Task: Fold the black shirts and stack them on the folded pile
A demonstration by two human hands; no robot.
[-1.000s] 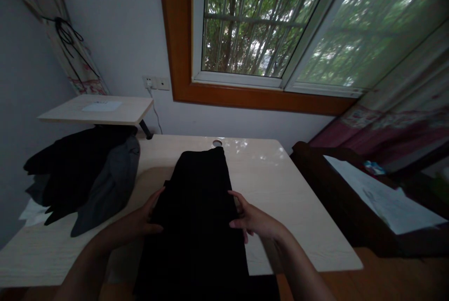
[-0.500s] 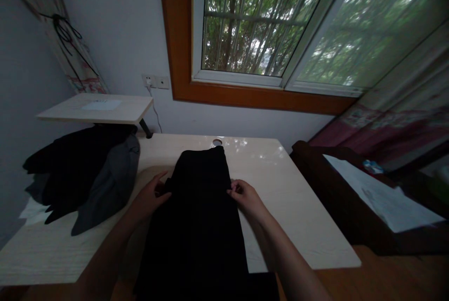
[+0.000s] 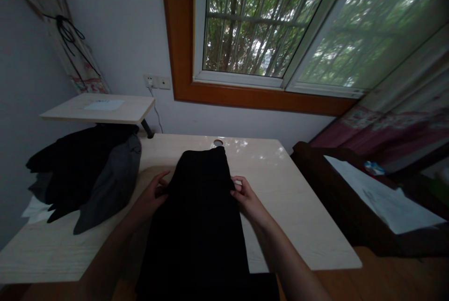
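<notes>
A long black garment [image 3: 198, 212], dark and with little detail showing, lies lengthwise on the pale wooden table [image 3: 294, 216]. Its narrower end points toward the wall, and its near end runs over the table's front edge. At its left edge my left hand [image 3: 154, 194] pinches the cloth between thumb and curled fingers. Level with it on the other side, my right hand [image 3: 247, 200] grips the right edge the same way. The fingertips of both hands are partly hidden by the cloth.
On the left, a heap of black and grey clothes [image 3: 117, 174] lies under a raised shelf [image 3: 129, 113] bearing a paper sheet [image 3: 104, 105]. A cable hole [image 3: 218, 143] sits near the back edge. Right of the table stands a dark brown piece of furniture [image 3: 336, 198] with white paper [image 3: 379, 195].
The small fold that stuck out at the garment's left edge no longer shows by my left hand. My right fingers have shifted slightly at the right edge. The garment lies almost as before.
</notes>
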